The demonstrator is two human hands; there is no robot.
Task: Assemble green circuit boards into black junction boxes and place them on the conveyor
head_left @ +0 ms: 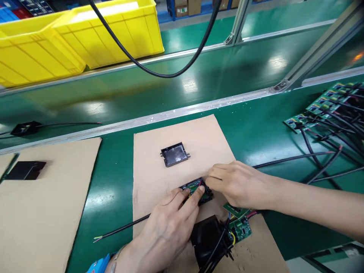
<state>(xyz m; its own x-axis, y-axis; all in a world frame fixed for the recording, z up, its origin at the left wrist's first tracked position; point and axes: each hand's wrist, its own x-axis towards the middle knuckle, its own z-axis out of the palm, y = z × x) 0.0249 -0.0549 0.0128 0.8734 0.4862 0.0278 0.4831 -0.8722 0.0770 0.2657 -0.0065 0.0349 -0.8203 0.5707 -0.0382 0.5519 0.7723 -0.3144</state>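
Over the cardboard, my left hand (170, 218) is curled on a black plastic case (209, 196), its fingertips pressing the green circuit board (193, 186) inside. A short red wire shows beside the fingertip. My right hand (231, 182) is closed in a pinch at the case's right end; what it pinches is hidden. One black cable (122, 228) with stripped ends runs out left from under my left hand. Another black cable (284, 160) passes behind my right wrist. An open black case half (174, 155) lies just beyond.
Nearer me, another black housing (207, 237) lies beside wired boards (240, 229). A pile of circuit boards with cables (327, 104) is at right. A black part (25, 170) rests on the left cardboard (48, 212). Yellow bins (122, 36) stand behind; a hanging cable (167, 75) loops overhead.
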